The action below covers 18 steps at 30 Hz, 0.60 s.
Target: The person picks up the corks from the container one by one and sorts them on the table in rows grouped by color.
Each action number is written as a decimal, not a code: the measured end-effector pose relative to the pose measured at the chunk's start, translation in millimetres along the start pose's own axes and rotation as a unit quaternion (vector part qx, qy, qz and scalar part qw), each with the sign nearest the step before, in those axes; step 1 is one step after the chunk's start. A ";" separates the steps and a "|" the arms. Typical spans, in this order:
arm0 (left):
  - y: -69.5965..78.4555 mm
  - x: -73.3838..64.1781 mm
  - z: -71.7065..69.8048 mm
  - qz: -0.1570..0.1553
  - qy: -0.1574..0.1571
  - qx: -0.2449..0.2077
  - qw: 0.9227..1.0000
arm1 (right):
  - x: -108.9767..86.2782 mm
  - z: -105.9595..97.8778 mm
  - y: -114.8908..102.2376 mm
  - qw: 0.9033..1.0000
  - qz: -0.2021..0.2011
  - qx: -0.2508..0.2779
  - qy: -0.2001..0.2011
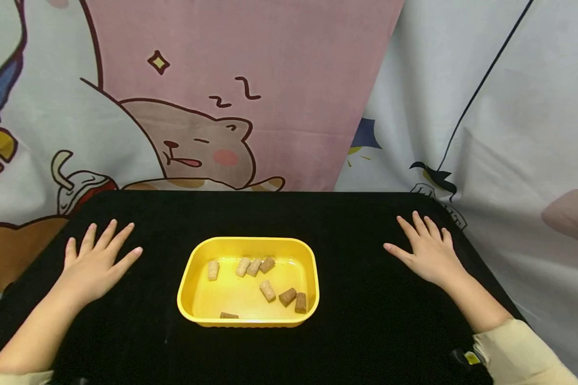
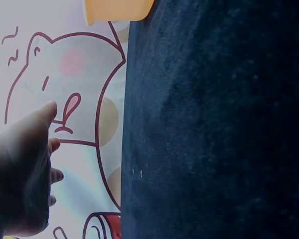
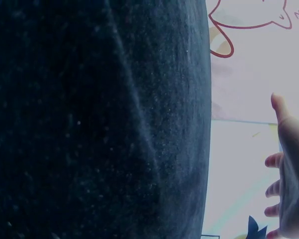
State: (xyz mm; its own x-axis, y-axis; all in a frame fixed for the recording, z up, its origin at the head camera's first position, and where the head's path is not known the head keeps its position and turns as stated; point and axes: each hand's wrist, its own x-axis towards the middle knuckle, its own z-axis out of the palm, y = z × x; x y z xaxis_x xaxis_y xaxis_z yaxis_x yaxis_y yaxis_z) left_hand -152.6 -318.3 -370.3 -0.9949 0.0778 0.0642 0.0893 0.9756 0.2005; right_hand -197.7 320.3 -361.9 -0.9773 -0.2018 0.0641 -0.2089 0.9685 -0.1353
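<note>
While both hands lie well apart on either side of it, a yellow tray [image 1: 212, 302] sits on the black tabletop [image 1: 366, 310], near the middle of the head view. Eight small tapered pieces [image 1: 267, 290], cork-like in look and ranging from pale tan to brown, lie inside it. One pale piece [image 1: 213, 270] is off by itself toward the left end, while three more [image 1: 253, 267] form a short row near the far wall, the rightmost the brownest. A tan one lies right of centre, with two brown pieces [image 1: 287, 297] close to it toward the near right corner; the last [image 1: 229, 315] sits by the near wall (its lower part hidden behind the rim). The left hand [image 1: 90, 270] is free, its fingers fanned out over the left part of the tabletop, and the right hand [image 1: 431, 256] is likewise loose and spread at the right; whether either palm touches the cloth cannot be told. A cream sleeve [image 1: 520, 353] covers the right forearm, with a small black item bearing a yellow patch [image 1: 472, 357] beside its cuff. Behind the tabletop hangs a cartoon backdrop [image 1: 298, 96] showing a sleeping bear.
</note>
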 end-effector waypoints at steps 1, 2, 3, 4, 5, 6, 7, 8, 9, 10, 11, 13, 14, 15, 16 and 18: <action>-0.3 -0.2 0.4 0.001 0.000 -0.001 1.000 | 0.0 0.0 -0.2 1.000 0.000 0.000 -0.001; -0.5 -0.5 0.7 0.003 0.001 -0.001 1.000 | -0.1 0.0 -0.4 1.000 0.000 -0.001 -0.001; -0.7 -0.5 1.1 0.004 0.001 -0.002 1.000 | -0.2 -0.1 -0.5 1.000 0.000 -0.001 0.000; -0.9 -0.9 1.7 0.006 0.002 -0.003 1.000 | -0.4 -0.2 -0.9 1.000 0.000 -0.002 -0.001; -1.1 -1.2 2.4 0.007 0.002 -0.003 1.000 | -0.6 -0.3 -1.3 1.000 0.000 -0.002 0.000; -1.2 -1.4 3.0 0.009 0.003 -0.004 1.000 | -0.9 -0.5 -1.5 1.000 -0.001 -0.003 0.000; -1.2 -1.6 3.3 0.010 0.003 -0.004 1.000 | -1.3 -0.9 -1.6 1.000 -0.003 -0.002 0.000; -1.2 -1.5 3.7 0.010 0.003 -0.003 1.000 | -1.7 -1.2 -1.8 1.000 -0.004 -0.002 0.000; -0.7 -1.4 4.0 0.010 0.003 -0.003 1.000 | -2.0 -1.3 -2.0 1.000 -0.005 -0.002 0.001; -0.3 -1.3 4.1 0.010 0.003 -0.002 1.000 | -2.3 -1.4 -2.2 1.000 -0.006 -0.002 0.001; 0.4 -1.2 4.2 0.010 0.003 -0.002 1.000 | -2.6 -1.5 -2.5 1.000 -0.007 -0.002 0.002; 1.9 -1.1 4.3 0.011 0.004 -0.001 1.000 | -3.2 -1.7 -3.4 1.000 -0.009 -0.001 0.005; 2.9 -1.0 4.4 0.012 0.004 -0.001 1.000 | -3.4 -2.0 -4.0 1.000 -0.010 -0.001 0.007; 4.1 -1.1 4.2 0.013 0.005 -0.001 1.000 | -3.7 -2.3 -4.9 1.000 -0.011 0.000 0.009; 5.3 -1.2 4.1 0.013 0.005 -0.001 1.000 | -3.9 -2.8 -5.8 1.000 -0.012 0.000 0.012; 7.9 -1.5 3.8 0.015 0.007 -0.001 1.000 | -4.3 -4.3 -8.0 1.000 -0.014 0.000 0.017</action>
State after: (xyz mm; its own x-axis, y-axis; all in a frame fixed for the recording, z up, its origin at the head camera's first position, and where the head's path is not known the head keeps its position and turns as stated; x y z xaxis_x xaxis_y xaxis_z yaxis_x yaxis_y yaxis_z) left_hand -150.6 -310.0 -372.6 -0.9910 0.1038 0.0841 0.1188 0.9724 0.2007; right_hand -191.7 314.0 -356.9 -0.9692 -0.2244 0.1014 -0.2368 0.9623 -0.1338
